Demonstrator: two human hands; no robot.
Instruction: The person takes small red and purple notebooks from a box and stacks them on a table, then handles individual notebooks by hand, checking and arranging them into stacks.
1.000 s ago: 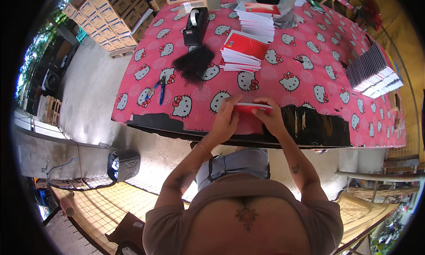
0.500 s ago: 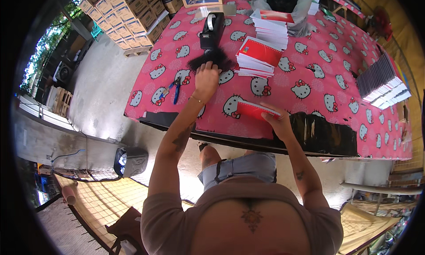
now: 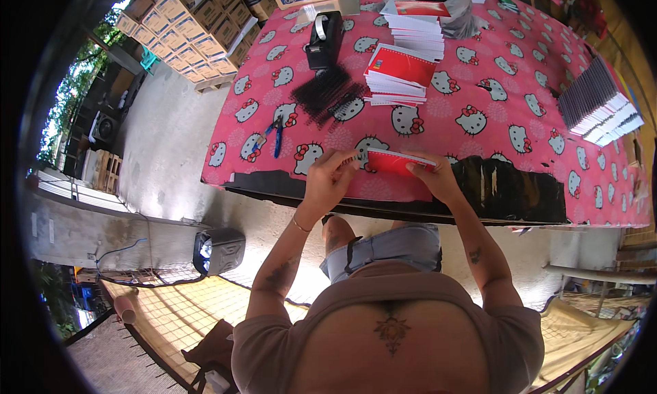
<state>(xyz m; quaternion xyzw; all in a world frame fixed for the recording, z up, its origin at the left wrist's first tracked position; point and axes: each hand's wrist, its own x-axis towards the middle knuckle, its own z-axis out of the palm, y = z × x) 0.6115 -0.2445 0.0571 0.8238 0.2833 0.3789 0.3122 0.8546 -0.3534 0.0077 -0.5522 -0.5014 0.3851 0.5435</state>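
Note:
In my right hand (image 3: 438, 178) is a small red-covered notebook (image 3: 391, 163), held by its right end just above the table's near edge. My left hand (image 3: 333, 178) is closed in a pinch beside the notebook's left end. What looks like a thin dark binding coil shows at its fingertips, mostly hidden by the fingers. Beyond the left hand lies a loose pile of black spiral coils (image 3: 320, 94). Blue-handled cutters (image 3: 278, 135) rest to the left of the pile. A stack of red-covered, punched sheets (image 3: 400, 69) stands past the notebook.
The table (image 3: 383, 188) has a pink patterned cover and a torn black near edge. A black tape dispenser (image 3: 324, 48) stands behind the coils. Another stack of notebooks (image 3: 417, 34) is farther back, with dark-spined bound ones (image 3: 599, 106) at right. Cartons (image 3: 188, 34) are piled far left.
My left hand has drawn back from the coil pile to the notebook's left end, its fingers now pinched. My right hand still holds the notebook. The view has shifted slightly.

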